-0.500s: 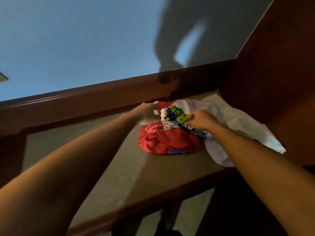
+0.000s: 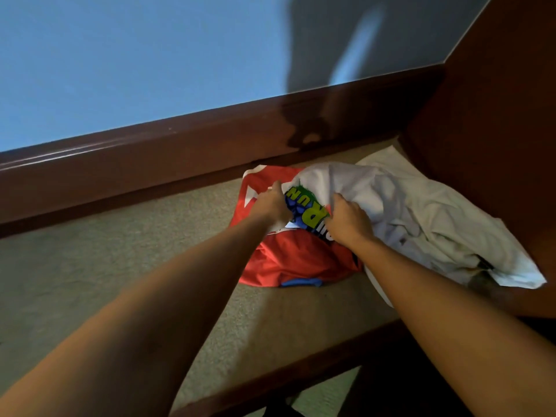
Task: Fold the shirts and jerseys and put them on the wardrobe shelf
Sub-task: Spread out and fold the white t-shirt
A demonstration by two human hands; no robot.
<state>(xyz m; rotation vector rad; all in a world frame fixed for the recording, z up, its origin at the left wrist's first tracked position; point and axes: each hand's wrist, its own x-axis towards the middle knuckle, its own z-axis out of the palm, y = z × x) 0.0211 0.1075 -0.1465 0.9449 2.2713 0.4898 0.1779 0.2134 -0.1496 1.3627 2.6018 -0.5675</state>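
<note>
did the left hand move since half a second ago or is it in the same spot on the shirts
Yes. The left hand has slid right along the back rail, from the red shirt's left edge onto the white shirt's print.

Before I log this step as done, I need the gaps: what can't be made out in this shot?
Head view only:
- Printed logo on the white cotton shirt: partly covered by both hands, left hand and right hand; only "RUN" reads.
- Red jersey: upper part under the shirt; fold quality unclear.
- Fingertips: buried in cloth.
- Carpeted wardrobe shelf: cut off by the left edge.
</note>
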